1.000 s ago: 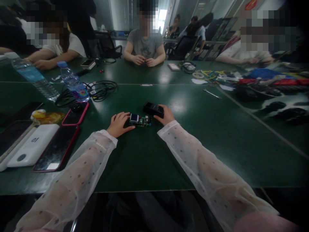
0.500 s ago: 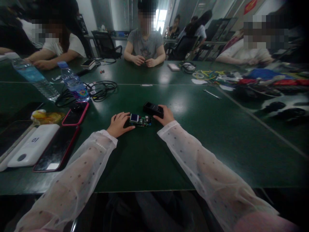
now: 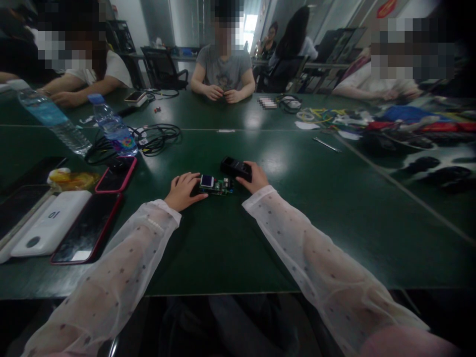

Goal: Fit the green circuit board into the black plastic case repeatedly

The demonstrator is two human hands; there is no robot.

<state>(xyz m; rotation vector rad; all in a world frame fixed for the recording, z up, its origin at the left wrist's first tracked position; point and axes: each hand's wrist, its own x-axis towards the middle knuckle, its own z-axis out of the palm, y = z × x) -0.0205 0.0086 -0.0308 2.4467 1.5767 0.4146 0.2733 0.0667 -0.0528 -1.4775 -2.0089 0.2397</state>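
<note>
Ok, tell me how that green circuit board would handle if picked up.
The green circuit board looks stiff, judging by its straight edges. It is probably fragile, since its small screen and components sit exposed. Lying flat, it seems unlikely to roll.

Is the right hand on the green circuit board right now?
No, the right hand grips the end of the black case, while the left hand is at the circuit board.
</note>
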